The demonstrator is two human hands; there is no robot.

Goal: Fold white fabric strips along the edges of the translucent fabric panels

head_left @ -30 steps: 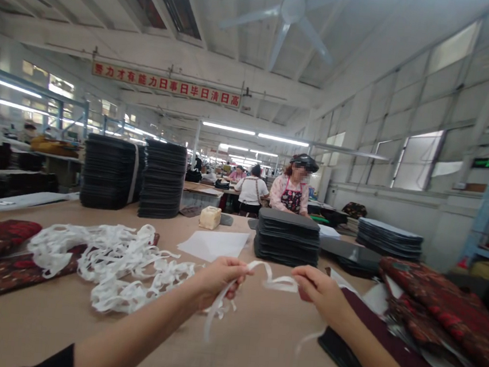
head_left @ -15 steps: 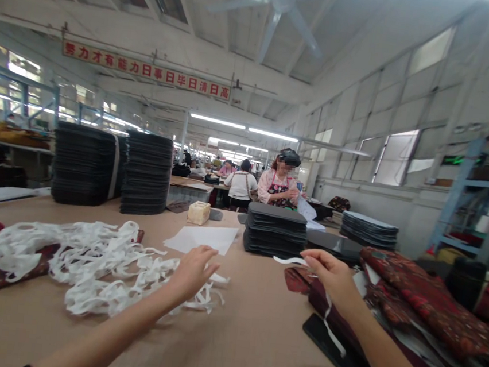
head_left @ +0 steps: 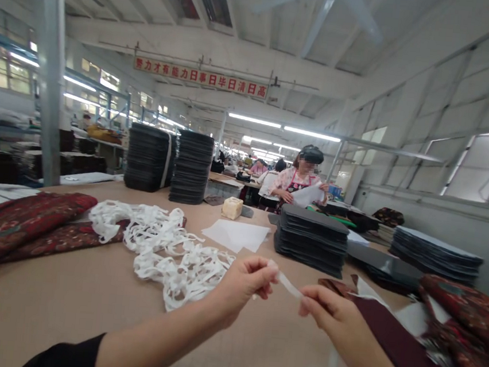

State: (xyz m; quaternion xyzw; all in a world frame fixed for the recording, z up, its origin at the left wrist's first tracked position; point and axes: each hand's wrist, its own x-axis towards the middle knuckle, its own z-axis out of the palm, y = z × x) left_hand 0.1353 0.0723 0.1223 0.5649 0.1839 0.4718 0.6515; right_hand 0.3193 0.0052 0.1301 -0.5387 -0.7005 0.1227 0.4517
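Both pinching white strip [head_left: 289,285]: left hand [head_left: 241,281], right hand [head_left: 327,314] near together; bare tabletop [head_left: 64,304] beneath, tangled heap [head_left: 169,251] just left.

With both forearms stretched forward, the left hand [head_left: 244,280] and right hand [head_left: 328,313] pinch shut, fingertips nearly meeting.

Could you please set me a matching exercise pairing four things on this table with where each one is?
Things: 1 single white strip; 2 tangle of white strips; 3 cream block; 4 nearest dark mat stack.
Places: a right of the paper sheet; b pinched between left hand and right hand; c against the red fabric at left; d beyond the paper sheet.
Pairs: 1-b, 2-c, 3-d, 4-a.
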